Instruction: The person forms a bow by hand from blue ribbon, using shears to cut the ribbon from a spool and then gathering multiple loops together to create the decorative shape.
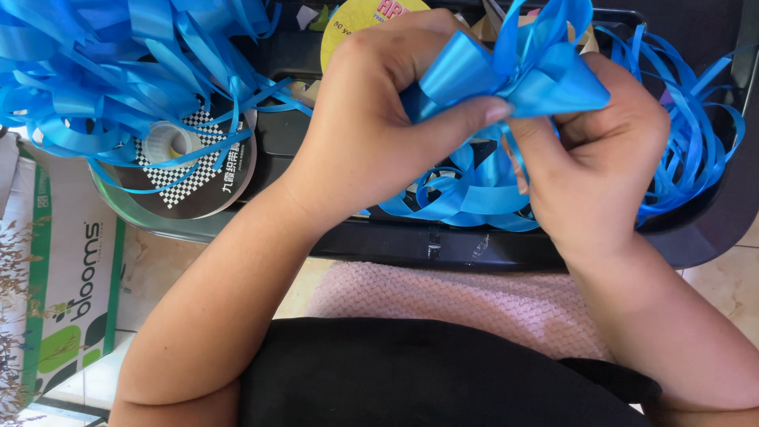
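Nearest the camera, a black garment [411, 379] and a pink knitted cloth [466, 304] are seen over the lap. Just beyond, the black tray [443, 245] is set, with loose blue ribbon loops [466, 194] lying in it. Above the tray, a blue ribbon bow [514, 75] is gripped between both hands: the left hand [375, 119] is closed around its folded loops, the thumb pressed across, while the right hand [601, 150] is pinched tight on the bow's underside. To the left, a ribbon spool [186, 170] with a chequered face is draped in ribbon, with a printed carton [67, 269] beside it. Farthest back, a yellow disc [356, 20] is partly hidden.
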